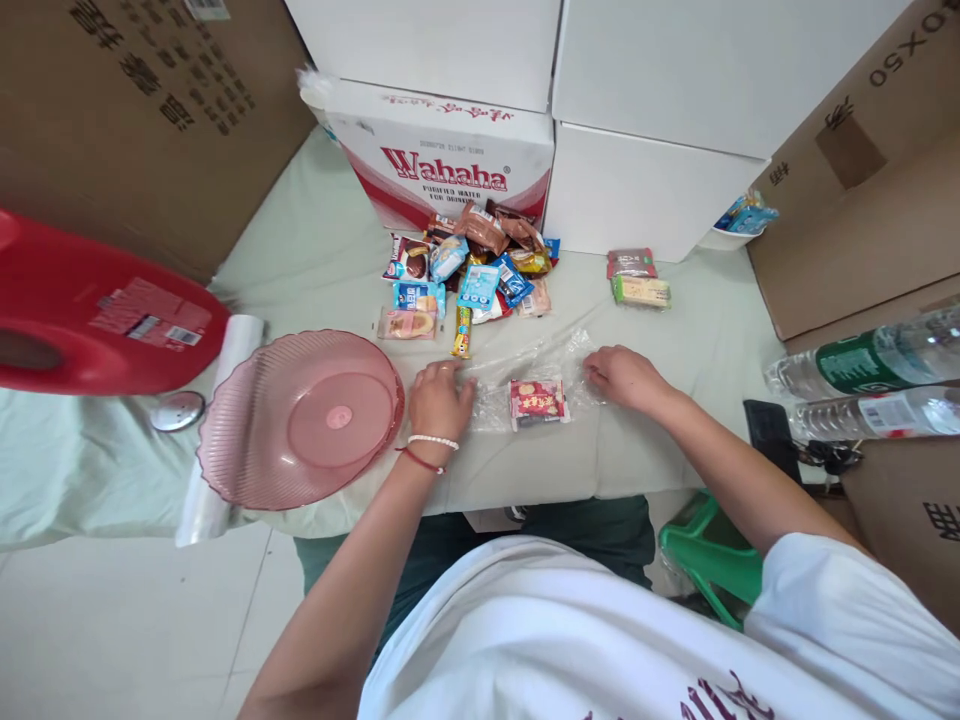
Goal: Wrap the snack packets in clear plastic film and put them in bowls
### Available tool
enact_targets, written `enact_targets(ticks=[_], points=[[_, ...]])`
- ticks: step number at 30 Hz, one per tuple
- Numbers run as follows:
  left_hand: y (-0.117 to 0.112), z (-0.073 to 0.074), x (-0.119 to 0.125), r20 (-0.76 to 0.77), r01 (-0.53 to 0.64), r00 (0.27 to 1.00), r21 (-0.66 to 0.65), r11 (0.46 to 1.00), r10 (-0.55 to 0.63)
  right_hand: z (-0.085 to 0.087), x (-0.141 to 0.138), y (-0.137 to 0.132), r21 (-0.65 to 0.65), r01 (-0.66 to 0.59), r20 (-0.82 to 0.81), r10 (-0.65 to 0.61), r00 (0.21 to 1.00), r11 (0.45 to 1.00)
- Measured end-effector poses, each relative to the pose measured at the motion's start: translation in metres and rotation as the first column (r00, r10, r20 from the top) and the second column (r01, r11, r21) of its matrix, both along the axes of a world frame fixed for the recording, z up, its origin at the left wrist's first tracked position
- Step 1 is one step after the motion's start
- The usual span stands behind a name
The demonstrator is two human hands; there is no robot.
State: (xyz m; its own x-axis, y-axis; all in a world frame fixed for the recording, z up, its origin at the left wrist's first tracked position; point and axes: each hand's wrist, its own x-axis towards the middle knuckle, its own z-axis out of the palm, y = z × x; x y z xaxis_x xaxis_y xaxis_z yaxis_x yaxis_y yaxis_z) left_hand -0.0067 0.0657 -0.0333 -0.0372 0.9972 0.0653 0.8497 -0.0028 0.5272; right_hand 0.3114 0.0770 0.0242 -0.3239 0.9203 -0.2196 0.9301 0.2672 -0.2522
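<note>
While your left hand (441, 400) rests with its fingers curled at one edge of a clear plastic film (491, 402), your right hand (626, 378), loosely bent, has its fingertips at the opposite edge; whether either one pinches the film cannot be told. Between your hands lies a red packet (538, 400), at three o'clock from your left hand, though you can't make out whether the film is under or around it. At eleven o'clock from that packet you have a heap of wrapped snacks (478, 287), with a Wahaha carton (450, 165) behind it at twelve. Two small packets (637, 278) lie at twelve o'clock from your right hand, one just beyond the other. Just beside your left hand, at nine o'clock, a pink bowl (255, 440) stands over a roll (206, 515). Two plastic bottles (870, 370) lie at three o'clock from your right hand.
</note>
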Motion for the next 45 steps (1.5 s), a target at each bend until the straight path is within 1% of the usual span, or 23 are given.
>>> enact_targets(ticks=[1, 3, 6, 7, 9, 10, 12, 13, 15, 17, 20, 22, 24, 26, 29, 31, 32, 34, 36, 38, 39, 41, 45], points=[[-0.003, 0.001, 0.004, 0.023, -0.008, 1.000, 0.040, 0.999, 0.007, 0.001, -0.003, 0.011, 0.034, 0.000, 0.049, -0.002, 0.999, 0.999], [-0.021, 0.006, 0.010, 0.069, -0.017, 0.998, 0.162, 0.987, 0.006, 0.002, -0.013, 0.029, 0.116, -0.032, 0.041, 0.027, 0.999, 0.993], [-0.069, 0.016, 0.019, 0.075, -0.037, 0.997, 0.397, 0.917, 0.008, -0.004, -0.036, 0.054, 0.164, -0.165, -0.067, 0.178, 0.982, 0.973], [-0.085, 0.018, 0.022, 0.070, -0.023, 0.998, 0.466, 0.884, -0.011, -0.008, -0.045, 0.061, 0.150, -0.207, -0.088, 0.222, 0.971, 0.967], [-0.110, 0.019, 0.030, 0.023, 0.130, 0.985, 0.549, 0.826, -0.170, -0.017, -0.062, 0.074, 0.093, -0.256, -0.092, 0.264, 0.960, 0.962], [-0.116, 0.018, 0.035, -0.011, 0.230, 0.964, 0.529, 0.817, -0.264, -0.020, -0.069, 0.079, 0.061, -0.261, -0.078, 0.265, 0.961, 0.964], [-0.114, 0.016, 0.045, -0.074, 0.381, 0.921, 0.384, 0.841, -0.383, -0.023, -0.079, 0.087, -0.015, -0.255, -0.057, 0.254, 0.965, 0.967], [-0.108, 0.015, 0.050, -0.100, 0.413, 0.910, 0.285, 0.865, -0.402, -0.021, -0.082, 0.088, -0.057, -0.257, -0.066, 0.254, 0.965, 0.965], [-0.090, 0.013, 0.059, -0.146, 0.412, 0.907, 0.119, 0.903, -0.395, -0.014, -0.083, 0.085, -0.130, -0.280, -0.121, 0.265, 0.957, 0.951], [-0.076, 0.013, 0.064, -0.173, 0.403, 0.904, 0.039, 0.914, -0.391, -0.004, -0.081, 0.073, -0.120, -0.326, -0.166, 0.305, 0.938, 0.938], [-0.070, 0.011, 0.067, -0.188, 0.396, 0.902, 0.005, 0.918, -0.388, 0.005, -0.077, 0.038, 0.003, -0.396, -0.074, 0.395, 0.915, 0.918], [-0.074, 0.008, 0.068, -0.188, 0.396, 0.901, -0.005, 0.918, -0.390, 0.002, -0.075, 0.009, 0.052, -0.464, 0.014, 0.464, 0.886, 0.884], [-0.079, 0.004, 0.067, -0.167, 0.397, 0.904, -0.020, 0.918, -0.395, -0.007, -0.072, -0.015, 0.076, -0.507, 0.069, 0.503, 0.861, 0.858], [-0.080, -0.003, 0.064, -0.104, 0.394, 0.913, -0.028, 0.919, -0.395, -0.019, -0.071, -0.032, 0.104, -0.503, 0.104, 0.494, 0.863, 0.858], [-0.079, -0.015, 0.056, 0.112, 0.387, 0.916, 0.015, 0.922, -0.386, -0.033, -0.074, -0.046, 0.142, -0.464, 0.131, 0.448, 0.885, 0.875], [-0.077, -0.022, 0.048, 0.296, 0.327, 0.896, 0.068, 0.943, -0.332, -0.039, -0.079, -0.053, 0.173, -0.440, 0.134, 0.421, 0.897, 0.881], [-0.077, -0.025, 0.044, 0.370, 0.259, 0.888, 0.086, 0.962, -0.272, -0.041, -0.082, -0.056, 0.187, -0.429, 0.133, 0.410, 0.902, 0.884], [-0.074, -0.030, 0.035, 0.444, 0.030, 0.894, 0.094, 0.995, -0.069, -0.044, -0.087, -0.063, 0.209, -0.407, 0.130, 0.388, 0.913, 0.889], [-0.070, -0.031, 0.028, 0.408, -0.238, 0.896, 0.110, 0.965, 0.175, -0.047, -0.090, -0.068, 0.226, -0.390, 0.129, 0.369, 0.920, 0.893], [-0.063, -0.030, 0.024, 0.307, -0.404, 0.886, 0.149, 0.902, 0.346, -0.049, -0.090, -0.071, 0.242, -0.375, 0.121, 0.356, 0.927, 0.895], [-0.059, -0.029, 0.024, 0.253, -0.433, 0.886, 0.158, 0.887, 0.388, -0.050, -0.089, -0.073, 0.249, -0.369, 0.113, 0.351, 0.929, 0.896], [-0.052, -0.026, 0.027, 0.175, -0.435, 0.894, 0.124, 0.892, 0.412, -0.052, -0.087, -0.075, 0.258, -0.354, 0.095, 0.341, 0.935, 0.899], [-0.039, -0.015, 0.039, 0.147, -0.423, 0.895, -0.028, 0.906, 0.422, -0.056, -0.084, -0.080, 0.272, -0.328, 0.064, 0.323, 0.944, 0.905]])
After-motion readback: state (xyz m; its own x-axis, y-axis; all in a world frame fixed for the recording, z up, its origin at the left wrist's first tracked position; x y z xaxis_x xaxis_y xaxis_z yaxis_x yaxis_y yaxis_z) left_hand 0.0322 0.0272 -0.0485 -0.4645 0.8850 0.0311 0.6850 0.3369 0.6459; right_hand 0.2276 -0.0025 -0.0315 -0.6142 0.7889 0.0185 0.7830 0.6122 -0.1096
